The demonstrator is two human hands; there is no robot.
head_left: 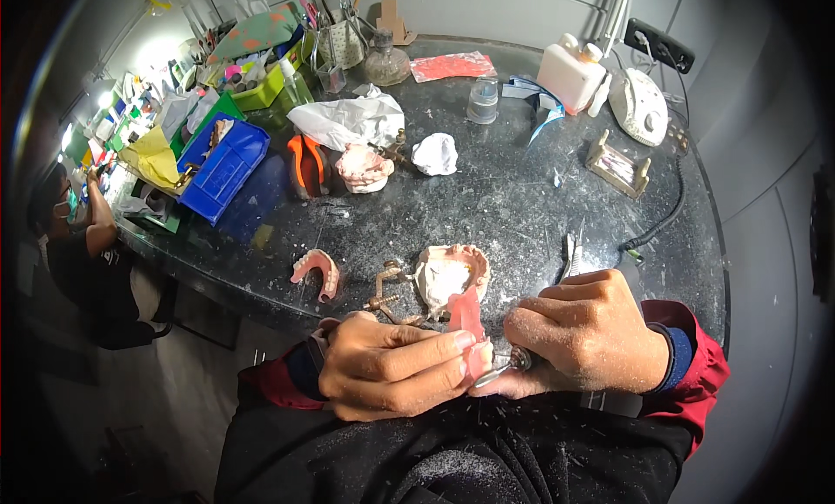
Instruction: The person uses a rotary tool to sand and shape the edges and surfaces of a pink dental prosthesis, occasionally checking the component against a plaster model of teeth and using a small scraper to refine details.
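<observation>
My left hand (pixel 391 365) pinches a pink denture piece (pixel 466 313) near the table's front edge, above my lap. My right hand (pixel 596 334) is wrapped round a rotary handpiece, its metal nose (pixel 520 358) pointing left. A thin round disc (pixel 492 376) on that tip sits against or very close to the denture's lower end; contact cannot be made out. Just beyond lies a plaster dental model (pixel 475 262) with a white patch inside, beside a brass articulator (pixel 385 288). Another pink denture with teeth (pixel 317 271) rests to the left. Metal tweezers (pixel 572 253) lie beyond my right hand.
Farther back are orange-handled pliers (pixel 310 165), a pinkish cast (pixel 364 168), crumpled white paper (pixel 352 119) and a blue bin (pixel 228 169). A white control box (pixel 639 108) and black cord (pixel 668 221) lie right. A co-worker (pixel 87 265) sits left. White dust covers the dark tabletop (pixel 522 191).
</observation>
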